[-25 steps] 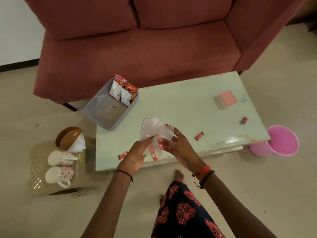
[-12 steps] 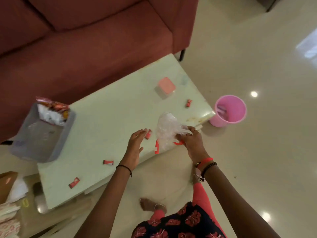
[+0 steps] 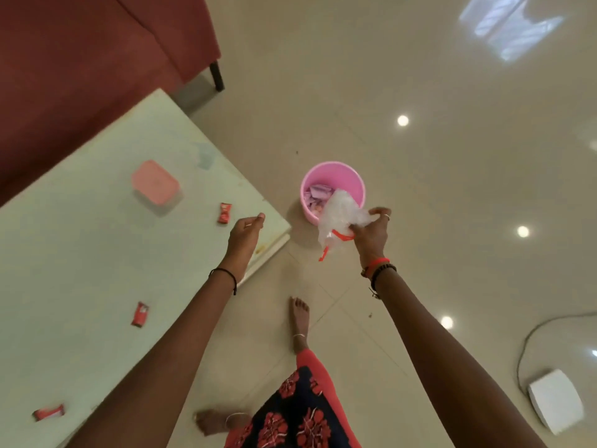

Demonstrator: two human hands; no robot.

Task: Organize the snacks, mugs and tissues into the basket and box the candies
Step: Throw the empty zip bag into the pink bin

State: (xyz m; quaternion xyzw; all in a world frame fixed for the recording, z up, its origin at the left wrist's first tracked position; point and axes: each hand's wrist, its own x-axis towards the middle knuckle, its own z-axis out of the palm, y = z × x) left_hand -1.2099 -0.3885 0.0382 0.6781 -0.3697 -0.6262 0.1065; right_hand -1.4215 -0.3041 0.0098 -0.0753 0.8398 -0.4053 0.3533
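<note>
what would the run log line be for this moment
right hand: holds clear plastic bag above pink bin | left hand: empty, over table corner | candies loose on table | pink box closed

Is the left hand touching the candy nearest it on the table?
Apart. The head view shows the left hand loosely curled and bare table between it and the nearest red candy.

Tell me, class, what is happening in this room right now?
A person stands beside a pale table. The right hand holds a crumpled clear plastic bag over a pink bin on the floor. The left hand hovers empty at the table's corner. Three red candies lie loose on the table near a closed pink-lidded box.
</note>
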